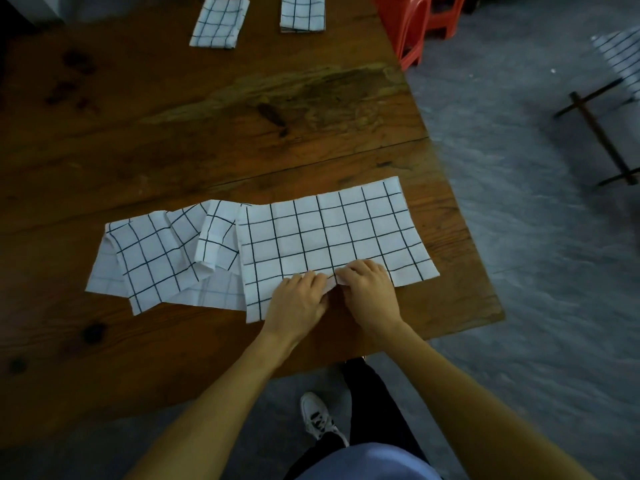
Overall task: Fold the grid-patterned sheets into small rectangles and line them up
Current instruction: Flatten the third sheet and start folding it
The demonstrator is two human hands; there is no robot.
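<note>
Left hand (300,298) and right hand (367,285) side by side, fingers curled, pinching near edge of grid sheet (332,233) on worktop (207,133). Crumpled sheet (162,251) alongside left; two folded sheets (220,24) far off; red stools (415,22) beyond.

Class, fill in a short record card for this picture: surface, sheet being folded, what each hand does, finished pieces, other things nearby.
Surface: wooden table
Sheet in work: grid-patterned sheet, partly folded, left end rumpled
Left hand: pinches the sheet's near edge
Right hand: pinches the same edge, beside the left
Finished: two folded rectangles at the far edge
Nearby: red stool, another grid sheet at right
</note>
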